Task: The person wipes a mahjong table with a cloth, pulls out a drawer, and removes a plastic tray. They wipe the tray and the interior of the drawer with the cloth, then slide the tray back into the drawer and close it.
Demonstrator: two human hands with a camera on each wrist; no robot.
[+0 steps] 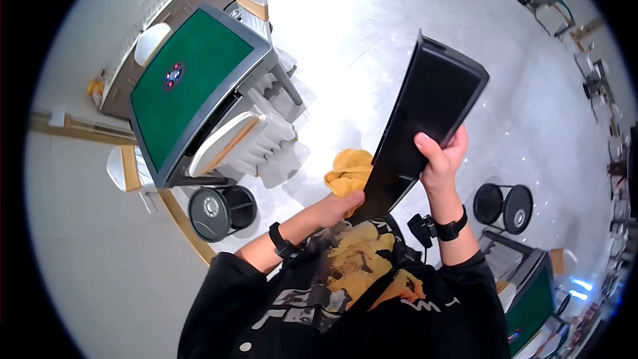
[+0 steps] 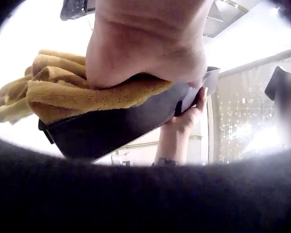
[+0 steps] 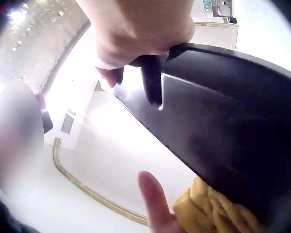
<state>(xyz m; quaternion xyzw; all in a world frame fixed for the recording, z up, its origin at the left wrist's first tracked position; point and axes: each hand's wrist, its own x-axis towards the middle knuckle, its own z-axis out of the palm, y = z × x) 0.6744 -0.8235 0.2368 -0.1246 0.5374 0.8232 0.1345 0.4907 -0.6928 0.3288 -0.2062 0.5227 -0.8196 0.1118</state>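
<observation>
A long black plastic tray (image 1: 432, 93) with a raised edge is held up, tilted, in front of the body. My right hand (image 1: 444, 163) grips its right edge, thumb laid on the broad face. In the right wrist view that hand (image 3: 140, 34) holds the tray beside a cut-out in its edge. At the lower end, my left hand (image 1: 335, 209) holds a bunched yellow cloth (image 1: 349, 169) against the tray. The left wrist view shows the cloth (image 2: 87, 99) between the palm and the black tray (image 2: 102, 133). The left fingers are mostly hidden.
To the left stands a green-topped game table (image 1: 193, 86) with white-covered chairs (image 1: 226, 143) around it. Round black stands (image 1: 212, 213) sit on the pale floor at both sides. Another green table (image 1: 535, 302) is at the lower right.
</observation>
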